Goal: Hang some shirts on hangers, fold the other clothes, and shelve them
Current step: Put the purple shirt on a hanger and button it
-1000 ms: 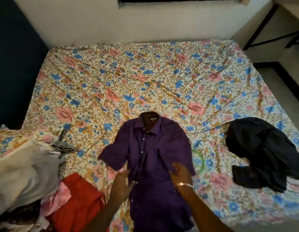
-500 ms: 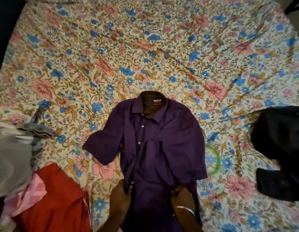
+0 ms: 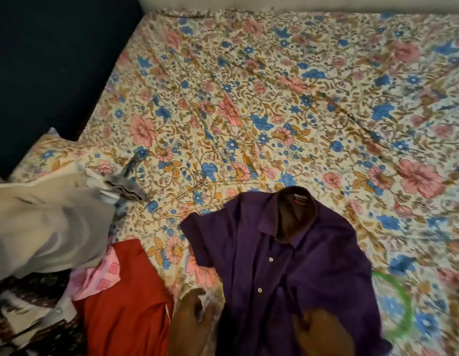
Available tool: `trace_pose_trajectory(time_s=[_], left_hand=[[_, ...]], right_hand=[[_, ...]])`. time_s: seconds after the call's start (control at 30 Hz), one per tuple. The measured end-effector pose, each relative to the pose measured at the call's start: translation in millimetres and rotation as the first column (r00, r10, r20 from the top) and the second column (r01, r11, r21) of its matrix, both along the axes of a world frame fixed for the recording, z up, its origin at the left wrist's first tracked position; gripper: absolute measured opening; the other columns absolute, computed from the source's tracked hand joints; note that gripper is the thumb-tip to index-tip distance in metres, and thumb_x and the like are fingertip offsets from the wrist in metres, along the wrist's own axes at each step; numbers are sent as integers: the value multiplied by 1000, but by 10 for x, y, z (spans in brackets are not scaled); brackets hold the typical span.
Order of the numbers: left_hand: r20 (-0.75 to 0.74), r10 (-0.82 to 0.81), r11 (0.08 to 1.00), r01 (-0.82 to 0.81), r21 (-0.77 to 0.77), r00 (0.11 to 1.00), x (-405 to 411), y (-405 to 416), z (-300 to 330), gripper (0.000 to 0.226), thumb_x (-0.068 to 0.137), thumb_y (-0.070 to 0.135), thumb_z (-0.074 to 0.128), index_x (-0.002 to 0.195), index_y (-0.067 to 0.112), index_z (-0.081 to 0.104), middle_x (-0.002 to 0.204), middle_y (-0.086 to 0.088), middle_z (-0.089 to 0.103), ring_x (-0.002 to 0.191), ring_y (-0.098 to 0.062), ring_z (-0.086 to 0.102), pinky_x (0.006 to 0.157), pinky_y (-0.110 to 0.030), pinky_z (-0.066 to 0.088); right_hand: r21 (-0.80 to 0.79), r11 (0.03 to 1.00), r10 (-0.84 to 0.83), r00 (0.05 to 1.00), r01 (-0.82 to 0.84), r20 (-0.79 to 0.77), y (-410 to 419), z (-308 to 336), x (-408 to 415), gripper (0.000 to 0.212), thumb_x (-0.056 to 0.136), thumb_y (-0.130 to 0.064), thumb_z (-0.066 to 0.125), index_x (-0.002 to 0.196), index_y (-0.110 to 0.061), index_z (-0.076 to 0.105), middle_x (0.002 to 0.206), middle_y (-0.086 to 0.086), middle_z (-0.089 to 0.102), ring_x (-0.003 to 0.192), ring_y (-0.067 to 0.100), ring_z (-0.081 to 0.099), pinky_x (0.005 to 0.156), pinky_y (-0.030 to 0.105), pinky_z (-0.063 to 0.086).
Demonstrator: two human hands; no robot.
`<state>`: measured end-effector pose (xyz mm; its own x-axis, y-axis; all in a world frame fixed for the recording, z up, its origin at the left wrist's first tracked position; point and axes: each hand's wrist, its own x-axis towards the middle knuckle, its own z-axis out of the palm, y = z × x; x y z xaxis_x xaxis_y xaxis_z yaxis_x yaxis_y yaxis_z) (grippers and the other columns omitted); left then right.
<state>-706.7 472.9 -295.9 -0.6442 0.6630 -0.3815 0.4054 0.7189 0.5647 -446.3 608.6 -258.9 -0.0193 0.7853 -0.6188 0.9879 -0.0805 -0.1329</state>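
Note:
A purple short-sleeved shirt [image 3: 287, 258] lies face up on the floral bedsheet [image 3: 274, 104], collar toward the far side, front partly unbuttoned. My left hand [image 3: 195, 317] is at the shirt's lower left edge, fingers curled on the fabric. My right hand [image 3: 318, 330] sits on the lower front of the shirt, knuckles up, gripping the cloth. Both hands are blurred. A thin wire hanger [image 3: 197, 199] lies on the sheet just left of the collar. A green plastic hanger [image 3: 400, 304] peeks out from under the shirt's right side.
A pile of clothes fills the near left: a red garment [image 3: 125, 299], a pink checked cloth [image 3: 100, 276], a beige garment [image 3: 43, 222] and a dark patterned cloth [image 3: 17, 319]. A floral pillow [image 3: 51, 152] lies behind them. A dark panel [image 3: 43, 73] borders the bed's left side.
My view has swung left and down, so the black clothes at the right have left the frame. Both hands stay low on the purple shirt, which has shifted slightly.

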Motion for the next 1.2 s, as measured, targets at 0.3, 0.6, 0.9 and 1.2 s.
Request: trace_pose_trajectory(time_s=[0.3, 0.6, 0.9, 1.2], left_hand=[[-306, -188, 946, 256, 199, 933, -1401, 2077, -304, 28, 97, 14, 62, 125, 18, 66, 121, 4, 62, 109, -11, 54, 88, -17, 43], [-386, -338, 915, 396, 78, 858, -2088, 2384, -619, 22, 93, 4, 65, 105, 20, 75, 96, 3, 65, 80, -10, 56, 66, -20, 42], [-436, -304, 856, 444, 265, 847, -2058, 2232, -126, 18, 100, 9, 60, 111, 12, 74, 106, 1, 68, 88, -5, 56, 77, -8, 40], [-549, -111, 737, 439, 514, 829, -1064, 1951, 515, 20, 102, 13, 61, 115, 2, 71, 123, -16, 65, 121, -32, 57, 107, -42, 43]], right_hand=[[403, 897, 333, 878, -183, -345, 1529, -458, -2296, 23, 96, -33, 58, 115, -27, 69, 116, -2, 63, 101, 23, 65, 77, 37, 53], [558, 760, 498, 850, -333, -172, 2111, -1079, -3195, 18, 96, -25, 59, 105, -22, 74, 105, 3, 62, 87, 26, 66, 63, 32, 44], [699, 695, 598, 677, -171, -429, 1889, -759, -3139, 17, 92, -37, 68, 97, -24, 77, 85, -2, 71, 85, 25, 64, 78, 44, 50], [468, 813, 308, 425, 346, -851, 1402, -21, -2323, 14, 97, -27, 66, 89, -17, 73, 85, -5, 71, 77, 12, 66, 74, 45, 51]])
